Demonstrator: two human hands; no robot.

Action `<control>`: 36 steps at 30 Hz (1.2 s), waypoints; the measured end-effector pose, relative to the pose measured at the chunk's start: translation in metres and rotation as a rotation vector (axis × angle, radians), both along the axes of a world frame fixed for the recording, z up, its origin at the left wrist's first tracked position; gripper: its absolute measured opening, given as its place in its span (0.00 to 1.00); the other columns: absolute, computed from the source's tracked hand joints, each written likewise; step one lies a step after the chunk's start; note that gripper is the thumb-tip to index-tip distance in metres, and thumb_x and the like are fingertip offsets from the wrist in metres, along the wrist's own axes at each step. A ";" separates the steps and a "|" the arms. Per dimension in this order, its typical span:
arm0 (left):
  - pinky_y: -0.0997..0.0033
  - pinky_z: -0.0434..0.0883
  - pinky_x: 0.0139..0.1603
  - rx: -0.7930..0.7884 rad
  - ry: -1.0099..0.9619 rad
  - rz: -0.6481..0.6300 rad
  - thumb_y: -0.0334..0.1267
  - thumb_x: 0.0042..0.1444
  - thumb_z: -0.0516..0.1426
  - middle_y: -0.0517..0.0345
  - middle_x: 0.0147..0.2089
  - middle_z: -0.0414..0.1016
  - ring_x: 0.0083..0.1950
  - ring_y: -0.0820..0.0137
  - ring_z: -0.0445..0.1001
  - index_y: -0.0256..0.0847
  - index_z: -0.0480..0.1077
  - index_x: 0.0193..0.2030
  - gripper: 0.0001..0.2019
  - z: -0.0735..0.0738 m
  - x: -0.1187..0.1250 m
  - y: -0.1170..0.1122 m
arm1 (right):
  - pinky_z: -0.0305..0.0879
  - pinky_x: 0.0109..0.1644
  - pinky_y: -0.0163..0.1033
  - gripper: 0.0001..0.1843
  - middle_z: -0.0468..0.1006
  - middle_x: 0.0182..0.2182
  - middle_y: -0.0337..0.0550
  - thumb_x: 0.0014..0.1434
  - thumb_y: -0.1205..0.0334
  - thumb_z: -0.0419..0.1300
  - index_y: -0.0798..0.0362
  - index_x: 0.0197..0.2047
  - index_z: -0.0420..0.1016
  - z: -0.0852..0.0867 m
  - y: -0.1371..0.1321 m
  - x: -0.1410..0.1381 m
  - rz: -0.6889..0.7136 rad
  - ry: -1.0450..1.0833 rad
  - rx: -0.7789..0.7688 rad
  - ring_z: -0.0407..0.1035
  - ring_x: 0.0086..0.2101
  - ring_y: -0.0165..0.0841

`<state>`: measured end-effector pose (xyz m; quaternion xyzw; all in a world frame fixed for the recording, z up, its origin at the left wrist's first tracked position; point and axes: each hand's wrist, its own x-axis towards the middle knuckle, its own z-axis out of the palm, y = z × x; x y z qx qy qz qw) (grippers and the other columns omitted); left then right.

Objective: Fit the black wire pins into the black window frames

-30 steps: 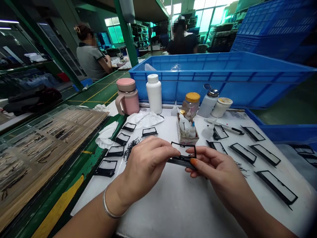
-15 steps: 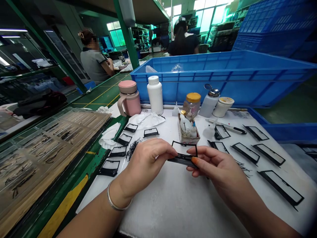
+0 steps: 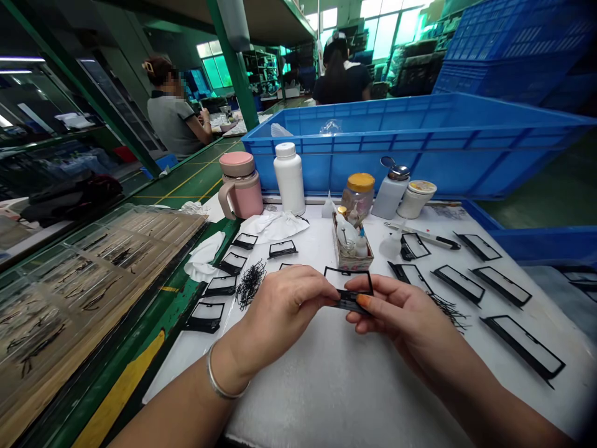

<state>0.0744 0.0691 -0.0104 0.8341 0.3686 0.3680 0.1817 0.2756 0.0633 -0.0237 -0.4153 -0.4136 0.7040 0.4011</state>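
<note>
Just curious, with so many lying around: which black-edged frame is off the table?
The clear black-edged frame pinched between the left hand and right hand; every other frame lies flat on the white table.

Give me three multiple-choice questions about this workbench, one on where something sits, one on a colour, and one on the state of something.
1. Where is the pink lidded mug?
A. On the floor
B. On the bench, in front of the blue plastic crate
C. On an overhead shelf

2. What colour is the lid of the glass jar?
A. Red
B. Green
C. Yellow

3. What state is the black-framed panel in?
A. Held up between the left hand and the right hand
B. Lying flat on the bench
C. Sitting inside the crate

Answers:
1. B, because the mug stands at the bench's back edge, next to the crate.
2. C, because the lid shows yellow on top of the jar.
3. A, because the fingers of both hands pinch the panel above the bench.
</note>
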 end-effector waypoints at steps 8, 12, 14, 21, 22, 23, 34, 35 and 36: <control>0.70 0.68 0.39 0.133 0.040 0.054 0.28 0.61 0.57 0.57 0.35 0.76 0.36 0.72 0.72 0.39 0.75 0.37 0.06 -0.004 0.002 -0.001 | 0.72 0.37 0.32 0.16 0.79 0.40 0.47 0.58 0.54 0.68 0.55 0.45 0.78 0.003 -0.002 -0.001 0.026 -0.059 0.038 0.76 0.34 0.34; 0.69 0.67 0.38 0.148 0.067 0.056 0.27 0.60 0.58 0.58 0.34 0.76 0.36 0.71 0.70 0.40 0.76 0.37 0.06 -0.004 0.001 -0.001 | 0.72 0.35 0.32 0.14 0.79 0.37 0.45 0.58 0.55 0.68 0.54 0.44 0.79 0.001 -0.003 -0.001 0.019 -0.064 0.085 0.76 0.31 0.34; 0.68 0.67 0.38 0.143 0.069 0.062 0.27 0.59 0.58 0.58 0.34 0.76 0.36 0.71 0.70 0.40 0.76 0.37 0.06 -0.004 0.001 -0.002 | 0.72 0.34 0.32 0.13 0.79 0.37 0.44 0.59 0.56 0.68 0.54 0.44 0.79 0.001 -0.003 -0.001 0.016 -0.071 0.106 0.76 0.31 0.34; 0.69 0.66 0.39 0.086 0.089 0.060 0.28 0.60 0.58 0.58 0.35 0.76 0.36 0.70 0.70 0.40 0.75 0.38 0.05 -0.002 0.002 -0.005 | 0.73 0.34 0.33 0.11 0.79 0.36 0.44 0.60 0.56 0.67 0.54 0.43 0.79 0.004 -0.004 -0.002 0.010 -0.134 0.135 0.76 0.32 0.35; 0.68 0.66 0.39 0.068 0.089 0.063 0.28 0.59 0.59 0.58 0.34 0.76 0.36 0.70 0.70 0.40 0.74 0.38 0.04 -0.001 0.002 -0.004 | 0.73 0.34 0.33 0.11 0.79 0.36 0.44 0.60 0.56 0.66 0.53 0.43 0.79 0.005 -0.004 -0.002 0.011 -0.134 0.138 0.76 0.32 0.35; 0.68 0.66 0.39 0.054 0.090 0.066 0.28 0.59 0.59 0.59 0.34 0.76 0.36 0.70 0.70 0.40 0.74 0.38 0.04 -0.001 0.002 -0.004 | 0.73 0.34 0.33 0.11 0.79 0.36 0.44 0.60 0.57 0.66 0.53 0.43 0.79 0.005 -0.005 -0.002 0.013 -0.133 0.141 0.76 0.32 0.36; 0.69 0.65 0.38 0.024 0.089 0.107 0.26 0.56 0.60 0.62 0.32 0.75 0.34 0.71 0.69 0.40 0.73 0.34 0.05 0.001 0.004 -0.007 | 0.73 0.33 0.30 0.08 0.79 0.38 0.44 0.61 0.60 0.64 0.54 0.43 0.78 0.004 -0.008 -0.003 0.008 -0.161 0.189 0.76 0.32 0.34; 0.69 0.64 0.38 0.022 0.091 0.110 0.26 0.55 0.60 0.61 0.32 0.75 0.34 0.71 0.69 0.40 0.73 0.34 0.05 0.002 0.004 -0.007 | 0.73 0.33 0.30 0.08 0.79 0.38 0.44 0.62 0.60 0.64 0.54 0.43 0.78 0.004 -0.007 -0.003 0.006 -0.166 0.195 0.76 0.33 0.34; 0.68 0.64 0.38 0.018 0.094 0.112 0.26 0.55 0.60 0.61 0.32 0.75 0.34 0.71 0.69 0.40 0.73 0.33 0.05 0.002 0.004 -0.008 | 0.73 0.33 0.30 0.08 0.79 0.38 0.44 0.62 0.61 0.64 0.54 0.44 0.77 0.004 -0.007 -0.003 0.005 -0.172 0.200 0.76 0.33 0.34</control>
